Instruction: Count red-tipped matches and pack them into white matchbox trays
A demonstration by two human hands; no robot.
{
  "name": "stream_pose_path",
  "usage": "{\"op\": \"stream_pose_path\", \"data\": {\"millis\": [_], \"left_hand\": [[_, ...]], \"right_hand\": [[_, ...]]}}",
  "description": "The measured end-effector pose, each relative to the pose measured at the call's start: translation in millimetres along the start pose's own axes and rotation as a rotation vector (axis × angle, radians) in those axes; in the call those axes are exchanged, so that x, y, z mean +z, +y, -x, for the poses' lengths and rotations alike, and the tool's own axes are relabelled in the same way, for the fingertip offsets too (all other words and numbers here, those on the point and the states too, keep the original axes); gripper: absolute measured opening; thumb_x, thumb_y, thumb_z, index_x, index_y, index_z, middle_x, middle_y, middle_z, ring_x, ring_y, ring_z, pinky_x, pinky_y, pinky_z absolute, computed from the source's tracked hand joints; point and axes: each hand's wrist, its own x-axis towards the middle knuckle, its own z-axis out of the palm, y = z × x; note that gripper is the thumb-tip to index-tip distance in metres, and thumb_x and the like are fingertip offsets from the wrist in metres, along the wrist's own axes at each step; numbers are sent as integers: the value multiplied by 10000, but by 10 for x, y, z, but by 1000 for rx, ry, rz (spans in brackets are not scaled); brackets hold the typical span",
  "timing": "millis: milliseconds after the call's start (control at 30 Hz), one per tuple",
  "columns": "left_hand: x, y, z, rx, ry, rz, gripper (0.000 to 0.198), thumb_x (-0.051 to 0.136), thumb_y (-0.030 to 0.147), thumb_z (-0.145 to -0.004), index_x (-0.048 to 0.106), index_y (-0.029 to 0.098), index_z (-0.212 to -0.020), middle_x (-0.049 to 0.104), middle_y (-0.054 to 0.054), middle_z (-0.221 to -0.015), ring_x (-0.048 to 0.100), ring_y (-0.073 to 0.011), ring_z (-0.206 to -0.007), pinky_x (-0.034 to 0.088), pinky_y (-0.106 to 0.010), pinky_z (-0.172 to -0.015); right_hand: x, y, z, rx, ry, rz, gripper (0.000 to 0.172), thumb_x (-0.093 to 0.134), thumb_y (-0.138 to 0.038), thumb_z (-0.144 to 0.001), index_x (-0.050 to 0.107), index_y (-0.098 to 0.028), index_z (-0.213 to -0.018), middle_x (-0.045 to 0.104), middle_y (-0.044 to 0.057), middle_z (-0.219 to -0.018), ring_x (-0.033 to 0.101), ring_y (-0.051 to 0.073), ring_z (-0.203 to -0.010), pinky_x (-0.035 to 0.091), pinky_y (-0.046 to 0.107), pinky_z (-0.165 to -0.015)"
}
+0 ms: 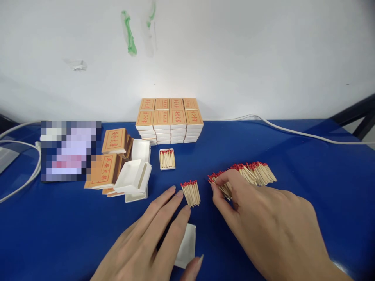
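Beyond the match pile (256,172) — filled tray (167,159), stacked matchboxes (170,119).

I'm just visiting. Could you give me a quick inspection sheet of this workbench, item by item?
Surface: blue cloth, slightly creased.
Job's things: small match bundle, large match pile, white tray under the left hand.
Clutter: filled tray, stacked matchboxes at back; loose sleeves and empty trays at left.
Hands: left hand flat, fingertips by the bundle; right hand on the pile's left end, grip unclear.
Cables: white cable looping at left; second cable along the back right.
Surroundings: white wall, green smear; dark frame far right.
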Motion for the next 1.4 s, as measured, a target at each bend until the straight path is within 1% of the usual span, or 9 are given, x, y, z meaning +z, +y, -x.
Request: {"op": "stream_pose_path", "data": {"millis": [300,433,567,667,800,900,1067,1233,1400], "left_hand": [[12,-15,40,11,-50,3,579,643,375,-1089,602,87,-1590,648,-146,-1633,630,-306,-1529,644,-386,-1148],[15,-4,1,2,-37,11,544,637,386,-1092,636,103,-1556,663,-129,-1620,650,-301,-1508,645,-378,-1145],[-6,28,-35,-12,9,17,471,604,377,-1111,683,102,-1485,725,-128,-1539,716,-291,-1428,672,-361,-1090],[-8,31,-12,-10,-6,14,508,609,382,-1111,649,104,-1534,699,-124,-1577,685,-280,-1469,643,-360,-1142],[11,18,29,-6,-32,12,567,633,397,-1100,615,108,-1588,642,-121,-1646,616,-284,-1545,595,-367,-1211],[5,31,11,-14,-6,14,524,612,387,-1110,641,109,-1553,670,-120,-1613,650,-284,-1509,621,-366,-1178],[-37,56,-65,-37,60,12,410,579,372,-1125,724,123,-1417,765,-98,-1479,755,-275,-1366,674,-335,-1081],[-64,44,-86,-42,60,15,400,571,382,-1134,736,128,-1396,757,-87,-1488,747,-265,-1374,653,-319,-1113],[-53,69,-90,-40,73,12,396,578,367,-1127,742,121,-1389,768,-93,-1470,760,-264,-1354,655,-316,-1101]], "right_hand": [[15,16,-19,15,-11,-23,274,470,-269,-1068,622,-284,-841,573,-44,-471,572,265,-333,204,323,-464],[18,26,-8,24,-23,-56,252,489,-296,-1061,590,-292,-830,550,-53,-466,551,250,-325,199,323,-456],[21,19,-21,54,-72,-280,200,575,-344,-1055,602,-293,-864,525,-100,-478,504,178,-332,258,312,-428],[20,-13,-51,118,-136,-457,165,661,-356,-1037,645,-291,-886,512,-127,-486,486,133,-358,294,289,-424],[13,-69,-119,259,-274,-642,181,689,-411,-1021,703,-298,-880,490,-113,-490,488,124,-407,316,276,-425],[11,-87,-176,341,-360,-741,243,655,-462,-1029,719,-301,-858,490,-93,-496,481,134,-433,324,283,-436],[2,-77,-215,383,-393,-770,295,628,-527,-1027,731,-302,-866,512,-79,-506,493,146,-455,340,300,-468],[-34,-65,-186,369,-382,-716,302,624,-523,-1013,729,-314,-823,523,-82,-493,474,141,-439,329,307,-460],[-37,-124,-202,370,-409,-734,297,627,-522,-1014,741,-318,-830,522,-77,-503,484,141,-454,314,305,-461]]}}
